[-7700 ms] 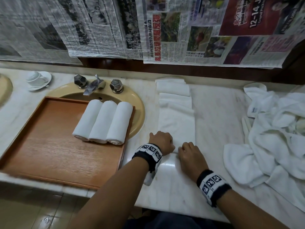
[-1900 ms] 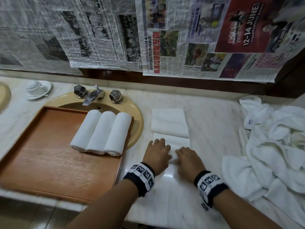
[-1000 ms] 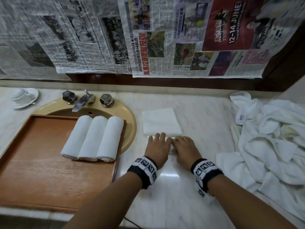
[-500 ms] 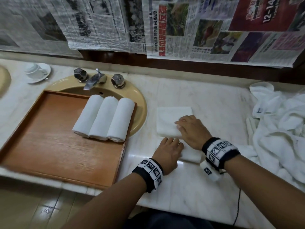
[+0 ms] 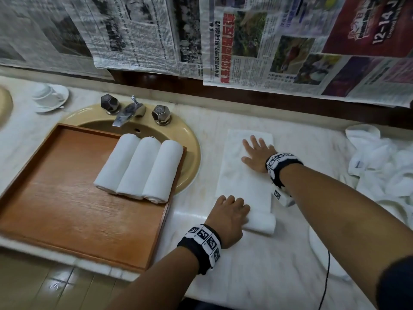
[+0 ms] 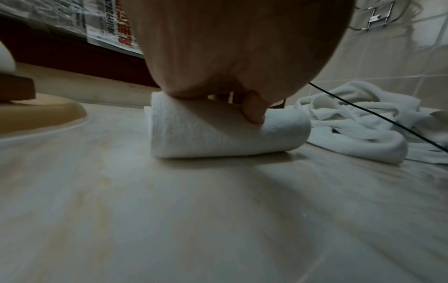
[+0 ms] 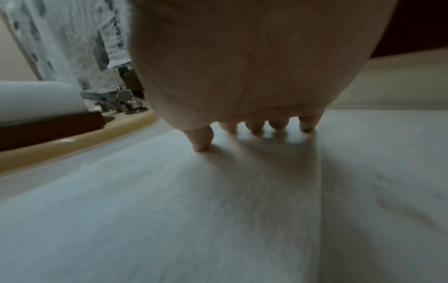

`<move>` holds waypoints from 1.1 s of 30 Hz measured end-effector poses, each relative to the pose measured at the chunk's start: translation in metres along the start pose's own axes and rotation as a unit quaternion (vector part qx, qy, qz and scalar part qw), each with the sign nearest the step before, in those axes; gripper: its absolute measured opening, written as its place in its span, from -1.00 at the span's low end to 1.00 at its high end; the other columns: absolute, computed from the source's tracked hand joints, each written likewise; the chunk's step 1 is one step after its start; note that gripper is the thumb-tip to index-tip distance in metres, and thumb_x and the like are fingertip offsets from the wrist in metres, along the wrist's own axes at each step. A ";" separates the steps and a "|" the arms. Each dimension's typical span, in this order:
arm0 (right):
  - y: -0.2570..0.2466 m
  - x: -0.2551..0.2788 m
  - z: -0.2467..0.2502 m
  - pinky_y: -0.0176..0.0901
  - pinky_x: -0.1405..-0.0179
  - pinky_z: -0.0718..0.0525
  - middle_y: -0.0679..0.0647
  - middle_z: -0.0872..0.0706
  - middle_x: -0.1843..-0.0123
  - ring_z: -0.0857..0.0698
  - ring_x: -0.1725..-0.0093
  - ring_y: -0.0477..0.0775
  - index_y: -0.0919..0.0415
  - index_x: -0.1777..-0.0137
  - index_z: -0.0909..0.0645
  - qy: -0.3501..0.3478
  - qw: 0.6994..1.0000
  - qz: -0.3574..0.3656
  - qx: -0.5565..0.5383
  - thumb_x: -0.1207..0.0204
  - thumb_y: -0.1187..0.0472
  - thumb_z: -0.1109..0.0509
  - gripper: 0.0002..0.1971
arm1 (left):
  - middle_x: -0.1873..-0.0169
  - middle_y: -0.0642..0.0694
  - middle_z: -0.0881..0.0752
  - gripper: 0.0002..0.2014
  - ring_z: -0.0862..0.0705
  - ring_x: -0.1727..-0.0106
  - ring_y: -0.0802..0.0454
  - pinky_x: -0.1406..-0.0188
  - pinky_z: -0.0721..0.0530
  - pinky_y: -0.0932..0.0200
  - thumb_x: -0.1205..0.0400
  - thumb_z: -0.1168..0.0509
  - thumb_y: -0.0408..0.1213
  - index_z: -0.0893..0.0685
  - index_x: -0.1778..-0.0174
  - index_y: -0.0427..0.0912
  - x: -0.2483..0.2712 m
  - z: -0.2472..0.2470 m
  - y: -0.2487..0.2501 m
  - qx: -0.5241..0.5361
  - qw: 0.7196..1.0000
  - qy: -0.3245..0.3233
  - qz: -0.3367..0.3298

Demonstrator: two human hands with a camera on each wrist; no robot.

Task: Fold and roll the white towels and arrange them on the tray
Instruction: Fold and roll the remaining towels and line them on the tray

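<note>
Folded white terry towel strip (image 5: 243, 175) on pale marble counter (image 5: 257, 265), long axis running away from the person. Near end rolled; left hand (image 5: 228, 218) grip curled over roll, thumb pinching it. Right hand (image 5: 257, 153) flat, fingers spread, pressing far flat part. Roll must travel forward; clear strip ahead. Wooden tray (image 5: 55, 209) left, three rolled white towels (image 5: 138, 168) on it.

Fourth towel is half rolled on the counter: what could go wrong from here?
The left hand grips only one end of the roll; its free end could lag and the roll turn cone-shaped. The right hand lies flat on the towel; if it lifts, slack may loosen the roll.
</note>
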State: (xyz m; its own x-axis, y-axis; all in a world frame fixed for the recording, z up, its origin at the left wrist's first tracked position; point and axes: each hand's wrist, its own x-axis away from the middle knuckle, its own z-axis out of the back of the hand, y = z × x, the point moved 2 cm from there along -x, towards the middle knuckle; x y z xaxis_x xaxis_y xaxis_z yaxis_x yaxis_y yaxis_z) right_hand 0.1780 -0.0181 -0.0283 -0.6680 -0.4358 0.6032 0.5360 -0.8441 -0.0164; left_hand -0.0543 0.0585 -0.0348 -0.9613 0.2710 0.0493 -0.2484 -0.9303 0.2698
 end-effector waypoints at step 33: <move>-0.034 0.152 -0.071 0.04 -0.19 -0.59 0.09 -0.69 -0.17 -0.64 -0.16 0.16 0.22 -0.20 -0.62 -0.021 0.979 0.101 -0.173 -0.63 0.06 -0.31 -0.72 | -0.01 -0.08 -0.60 -0.75 -0.54 0.00 -0.16 -0.17 -0.47 -0.18 -0.69 -0.08 -0.17 -0.59 -0.16 -0.11 0.014 -0.001 0.002 -0.032 0.996 0.073 0.039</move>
State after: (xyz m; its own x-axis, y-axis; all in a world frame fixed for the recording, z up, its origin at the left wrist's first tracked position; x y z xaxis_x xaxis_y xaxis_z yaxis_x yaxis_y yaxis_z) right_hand 0.0218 -0.0780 0.0079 -0.5405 -0.5976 0.5922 0.4423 -0.8006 -0.4042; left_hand -0.0685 0.0605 -0.0349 -0.9838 0.1630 -0.0745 -0.1752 -0.9621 0.2091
